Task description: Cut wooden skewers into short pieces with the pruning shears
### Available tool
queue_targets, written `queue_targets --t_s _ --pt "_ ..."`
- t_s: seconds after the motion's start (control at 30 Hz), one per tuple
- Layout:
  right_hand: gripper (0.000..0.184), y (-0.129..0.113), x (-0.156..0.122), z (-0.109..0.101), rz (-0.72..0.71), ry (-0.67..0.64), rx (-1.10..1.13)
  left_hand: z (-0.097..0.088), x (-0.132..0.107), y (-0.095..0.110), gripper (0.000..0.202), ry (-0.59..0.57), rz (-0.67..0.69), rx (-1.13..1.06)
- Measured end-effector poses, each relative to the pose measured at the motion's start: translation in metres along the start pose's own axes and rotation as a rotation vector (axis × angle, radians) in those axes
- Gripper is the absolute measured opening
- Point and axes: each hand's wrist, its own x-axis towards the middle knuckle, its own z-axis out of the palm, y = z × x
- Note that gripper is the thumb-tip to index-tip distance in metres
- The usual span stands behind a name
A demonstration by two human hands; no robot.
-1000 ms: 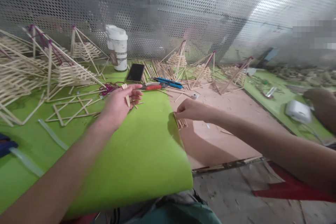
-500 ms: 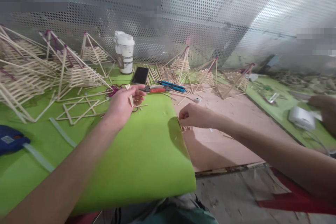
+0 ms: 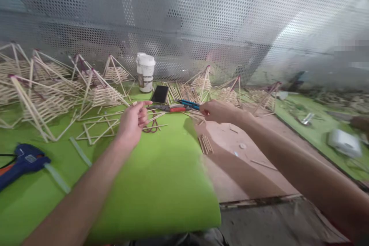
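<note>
My left hand is curled above the green sheet, index finger stretched to the right, with pale ends of short wooden sticks showing at its top. Just beyond it lie red-handled pliers and purple cord. Over the pinkish board, my right hand has its fingers closed and bent down at the end of the blue pens. Whatever may be in its fingertips is hidden. Below that hand, several short sticks lie side by side on the board.
Stick pyramid frames crowd the left and back. A flat stick frame, blue glue gun, phone and paper cup stand or lie around. Behind rises a perforated metal screen. A white device sits right.
My right hand has moved away from the short sticks on the board, up and toward the pens. My left hand has turned and its fingers have curled in. The view has shifted slightly.
</note>
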Motion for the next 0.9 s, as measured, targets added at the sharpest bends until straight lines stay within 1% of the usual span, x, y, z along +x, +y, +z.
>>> queue_targets --t_s 0.17,0.27,0.4,0.53,0.6,0.67,0.77,0.9 --pt "0.024 0.007 -0.004 0.001 -0.041 -0.006 0.031 0.002 0.001 -0.001 0.025 -0.018 0.009 0.003" --pt "0.030 0.012 -0.007 0.001 -0.057 -0.047 0.032 0.003 0.000 -0.002 0.026 -0.028 0.013 0.018" --pt "0.032 0.024 -0.014 -0.002 -0.002 -0.161 0.017 0.007 -0.004 0.001 0.026 -0.007 -0.003 0.062" --pt "0.019 0.037 -0.025 -0.001 0.113 -0.341 0.039 0.009 -0.008 0.004 0.028 -0.004 -0.009 0.092" --pt "0.015 0.041 -0.030 0.001 0.165 -0.398 0.042 0.010 -0.008 0.004 0.029 -0.013 -0.007 0.085" --pt "0.015 0.043 -0.033 0.001 0.199 -0.410 0.021 0.010 -0.006 0.002 0.029 -0.027 -0.004 0.065" --pt "0.017 0.042 -0.036 -0.002 0.231 -0.391 -0.022 0.008 -0.004 0.000 0.029 -0.035 0.003 0.049" --pt "0.016 0.039 -0.035 -0.009 0.238 -0.315 -0.066 0.002 0.000 -0.001 0.030 -0.038 0.020 0.046"
